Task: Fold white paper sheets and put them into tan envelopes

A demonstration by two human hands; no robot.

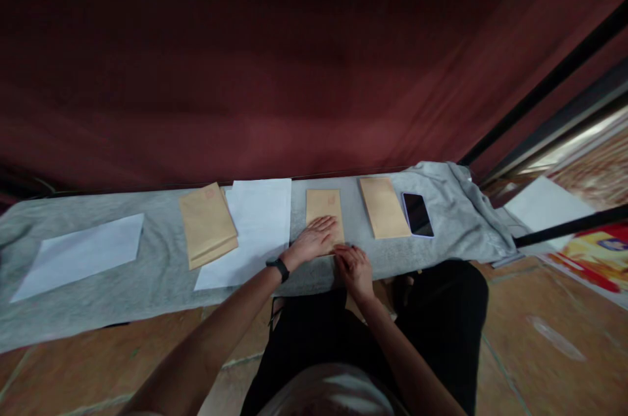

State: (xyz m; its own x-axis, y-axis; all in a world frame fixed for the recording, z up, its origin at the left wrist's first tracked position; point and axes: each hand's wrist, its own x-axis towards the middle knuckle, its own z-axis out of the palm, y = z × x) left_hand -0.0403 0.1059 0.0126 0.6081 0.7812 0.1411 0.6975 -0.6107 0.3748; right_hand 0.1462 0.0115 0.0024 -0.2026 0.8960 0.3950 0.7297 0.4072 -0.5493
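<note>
A brown paper envelope with a faint reddish mark near its top right lies on the grey cloth in front of me. My left hand, a dark band on its wrist, rests flat on the envelope with fingers stretched out. At the envelope's lower right corner, the fingers of my right hand are drawn together and pinch its edge. To the right lies another brown envelope. Several brown envelopes are stacked on the left, partly over white paper sheets.
The grey cloth covers a long narrow surface against a dark red wall. A phone lies right of the envelopes. A white sheet is at far left. Dark bars and a colourful printed sheet are at right.
</note>
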